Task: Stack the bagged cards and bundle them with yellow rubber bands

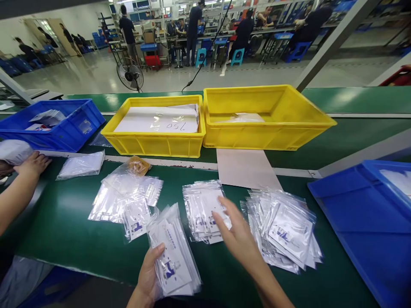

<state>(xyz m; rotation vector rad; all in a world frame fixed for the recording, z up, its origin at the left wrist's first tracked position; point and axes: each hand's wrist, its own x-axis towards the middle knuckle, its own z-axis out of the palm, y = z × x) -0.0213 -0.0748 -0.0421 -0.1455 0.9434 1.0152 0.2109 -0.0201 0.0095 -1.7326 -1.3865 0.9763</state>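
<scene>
My left hand (pixel 150 271) grips a stack of clear plastic bags with printed white cards inside (pixel 173 256), tilted upright near the table's front edge. Over the middle pile of similar bagged cards (pixel 205 209), my right hand (pixel 236 231) has its thumb and fingers apart and holds nothing; whether the fingertips touch the pile I cannot tell. Right of that hand lies a larger, fanned heap of bagged cards (pixel 285 231). Left of the held stack, one bagged card (pixel 137 218) lies against loose clear bags (pixel 112 199) and a bag of yellowish rubber bands (pixel 138 165).
Two yellow bins (pixel 154 145) (pixel 257 137) stand at the back; white sheets lie in the left one. Blue bins flank the green table (pixel 64 222), one left (pixel 67 137), one right (pixel 359 222). A co-worker's hand (pixel 34 164) is at the far left, near a packet (pixel 81 164).
</scene>
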